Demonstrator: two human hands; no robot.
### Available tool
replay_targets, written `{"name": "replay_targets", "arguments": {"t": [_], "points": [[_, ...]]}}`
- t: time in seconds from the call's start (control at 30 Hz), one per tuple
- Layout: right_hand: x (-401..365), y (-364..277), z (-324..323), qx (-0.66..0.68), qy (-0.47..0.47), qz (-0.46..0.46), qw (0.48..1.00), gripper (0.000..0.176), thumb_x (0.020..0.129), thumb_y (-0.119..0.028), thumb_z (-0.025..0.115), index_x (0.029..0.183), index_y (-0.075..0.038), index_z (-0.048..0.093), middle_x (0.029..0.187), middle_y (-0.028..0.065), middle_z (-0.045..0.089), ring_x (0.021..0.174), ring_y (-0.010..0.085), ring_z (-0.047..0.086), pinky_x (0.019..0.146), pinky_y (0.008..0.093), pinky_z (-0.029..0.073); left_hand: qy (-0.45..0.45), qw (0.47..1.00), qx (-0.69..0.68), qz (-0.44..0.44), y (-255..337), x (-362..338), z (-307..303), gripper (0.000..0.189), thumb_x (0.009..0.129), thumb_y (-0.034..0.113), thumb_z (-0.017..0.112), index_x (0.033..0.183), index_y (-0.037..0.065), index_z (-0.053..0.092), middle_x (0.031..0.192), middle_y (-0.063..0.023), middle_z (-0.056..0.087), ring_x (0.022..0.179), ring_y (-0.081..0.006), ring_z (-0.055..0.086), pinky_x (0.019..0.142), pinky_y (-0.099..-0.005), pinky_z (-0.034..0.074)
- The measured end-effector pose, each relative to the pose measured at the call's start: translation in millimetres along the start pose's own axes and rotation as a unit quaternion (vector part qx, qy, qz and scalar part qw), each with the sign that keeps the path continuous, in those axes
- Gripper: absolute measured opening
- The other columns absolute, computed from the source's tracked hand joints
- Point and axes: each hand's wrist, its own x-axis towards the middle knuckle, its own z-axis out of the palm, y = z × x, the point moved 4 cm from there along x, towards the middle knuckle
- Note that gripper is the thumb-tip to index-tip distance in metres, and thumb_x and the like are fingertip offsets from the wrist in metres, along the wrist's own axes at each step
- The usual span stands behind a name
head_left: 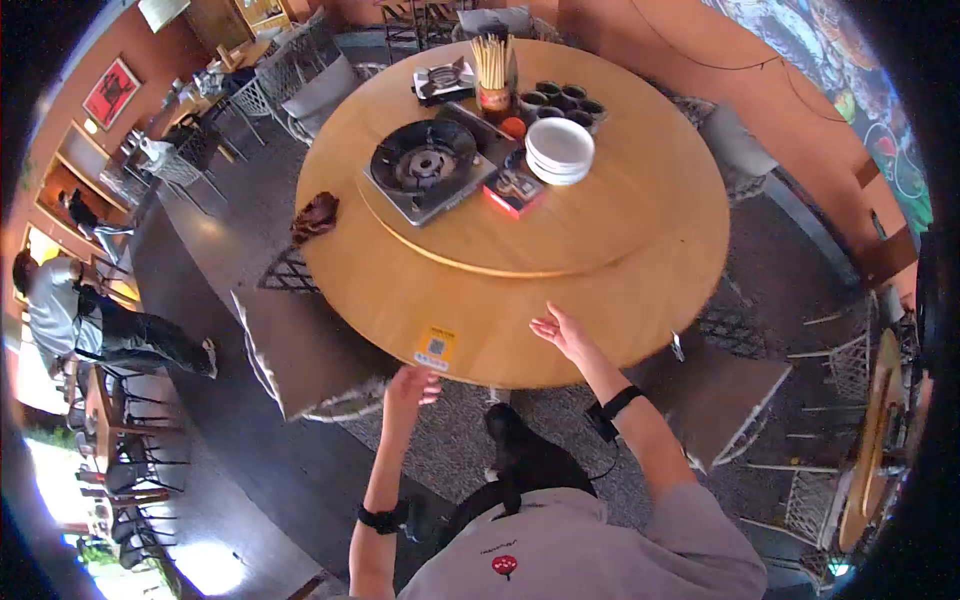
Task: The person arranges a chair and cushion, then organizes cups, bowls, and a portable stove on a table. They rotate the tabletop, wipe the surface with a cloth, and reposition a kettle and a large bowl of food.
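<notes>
My left hand is just off the near edge of the round wooden table, beside a yellow QR code sticker. Its fingers are partly apart and hold nothing. Over the near right part of the table is my right hand, fingers apart and nothing in them. On the raised turntable stand a portable gas stove, a red and black box, a stack of white plates, several dark cups and a holder of chopsticks. A dark red cloth lies at the table's left edge.
Cushioned chairs surround the table, one at the near left and another at the near right. A person is at the far left, with another behind. More tables and chairs line the left side.
</notes>
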Motion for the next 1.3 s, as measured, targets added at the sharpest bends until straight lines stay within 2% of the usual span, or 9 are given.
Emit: {"name": "replay_targets", "arguments": {"t": [0.17, 0.27, 0.4, 0.5, 0.8, 0.9, 1.0, 1.2, 1.3], "points": [[84.1, 1.2, 49.1, -0.021, 0.031, -0.027, 0.999, 0.057, 0.078, -0.03, 0.061, 0.113, 0.003, 0.03, 0.097, 0.0257, 0.052, 0.081, 0.0333, 0.059, 0.073, 0.0428, 0.052, 0.06, 0.995, 0.067, -0.051, 20.0, 58.2, -22.2, 0.017, 0.087, 0.015, 0.047, 0.093, 0.001, 0.053, 0.084, -0.0066, 0.059, 0.073, -0.0137, 0.059, 0.061, -0.0242, 0.049], [112.3, 9.0, 57.6, 0.029, -0.016, -0.019, 0.999, 0.046, 0.079, -0.023, 0.06, 0.11, 0.001, 0.037, 0.099, 0.0205, 0.053, 0.086, 0.0319, 0.058, 0.076, 0.0423, 0.051, 0.082, 0.993, 0.066, -0.059, 34.4, 90.8, -30.6, 0.018, 0.086, 0.015, 0.047, 0.094, 0.0, 0.053, 0.083, -0.007, 0.059, 0.073, -0.0141, 0.06, 0.062, -0.0241, 0.049], [112.7, -3.8, 68.6, 0.09, 0.029, -0.078, 0.992, 0.026, 0.081, -0.014, 0.057, 0.101, -0.003, 0.046, 0.096, 0.0145, 0.055, 0.084, 0.0277, 0.057, 0.078, 0.042, 0.049, 0.061, 0.996, 0.024, -0.054, 57.2, 138.1, -24.5, 0.021, 0.087, 0.018, 0.046, 0.096, 0.0, 0.052, 0.087, -0.0094, 0.059, 0.075, -0.0169, 0.06, 0.065, -0.0259, 0.049], [116.9, 0.6, 62.0, 0.073, 0.045, -0.049, 0.995, 0.023, 0.081, -0.013, 0.057, 0.099, -0.003, 0.048, 0.093, 0.0121, 0.055, 0.081, 0.0247, 0.056, 0.079, 0.0413, 0.049, 0.016, 0.998, 0.024, -0.056, 55.7, 183.8, -31.0, 0.022, 0.087, 0.019, 0.046, 0.098, 0.001, 0.051, 0.09, -0.0091, 0.058, 0.077, -0.0161, 0.059, 0.066, -0.0258, 0.049], [95.2, -35.7, 55.2, 0.034, 0.124, -0.087, 0.988, 0.023, 0.079, -0.018, 0.06, 0.095, -0.005, 0.05, 0.088, 0.0087, 0.054, 0.079, 0.0214, 0.055, 0.075, 0.0363, 0.051, 0.0, 0.998, 0.048, -0.045, 54.9, 304.1, -91.2, 0.024, 0.085, 0.027, 0.049, 0.094, 0.005, 0.054, 0.085, -0.0078, 0.059, 0.074, -0.0164, 0.06, 0.062, -0.0261, 0.049], [101.0, -46.4, 25.9, -0.02, 0.139, -0.065, 0.988, 0.031, 0.078, -0.017, 0.062, 0.101, -0.003, 0.047, 0.093, 0.0095, 0.05, 0.08, 0.0216, 0.053, 0.075, 0.0373, 0.05, 0.01, 0.994, 0.072, -0.088, 40.6, 343.3, -118.6, 0.022, 0.084, 0.025, 0.049, 0.091, 0.005, 0.054, 0.085, -0.0088, 0.059, 0.075, -0.0169, 0.06, 0.061, -0.0272, 0.049], [93.3, -66.6, 9.2, -0.041, 0.138, -0.126, 0.982, 0.031, 0.078, -0.022, 0.063, 0.098, -0.003, 0.048, 0.09, 0.0082, 0.05, 0.076, 0.0203, 0.053, 0.073, 0.0363, 0.051, 0.027, 0.991, 0.089, -0.098, 39.2, 363.7, -126.9, 0.021, 0.083, 0.023, 0.049, 0.092, 0.004, 0.052, 0.086, -0.0102, 0.059, 0.074, -0.0184, 0.06, 0.061, -0.0284, 0.05], [83.8, -105.2, -30.7, -0.094, 0.26, -0.133, 0.952, 0.035, 0.076, -0.032, 0.064, 0.093, -0.004, 0.049, 0.081, 0.0077, 0.053, 0.064, 0.0147, 0.052, 0.054, 0.0225, 0.047, 0.059, 0.992, 0.055, -0.093, 20.9, 404.5, -139.9, 0.024, 0.082, 0.02, 0.05, 0.098, 0.002, 0.047, 0.085, -0.0107, 0.057, 0.072, -0.0197, 0.058, 0.06, -0.0301, 0.049], [109.3, -119.4, -85.5, -0.08, 0.291, -0.105, 0.948, 0.035, 0.076, -0.036, 0.064, 0.088, -0.006, 0.05, 0.066, 0.0055, 0.05, 0.051, 0.0132, 0.049, 0.043, 0.0188, 0.041, 0.083, 0.991, 0.033, -0.096, -1.1, 430.7, -151.3, 0.028, 0.082, 0.025, 0.053, 0.098, 0.002, 0.046, 0.082, -0.0095, 0.054, 0.074, -0.0193, 0.057, 0.06, -0.0303, 0.049]]}}
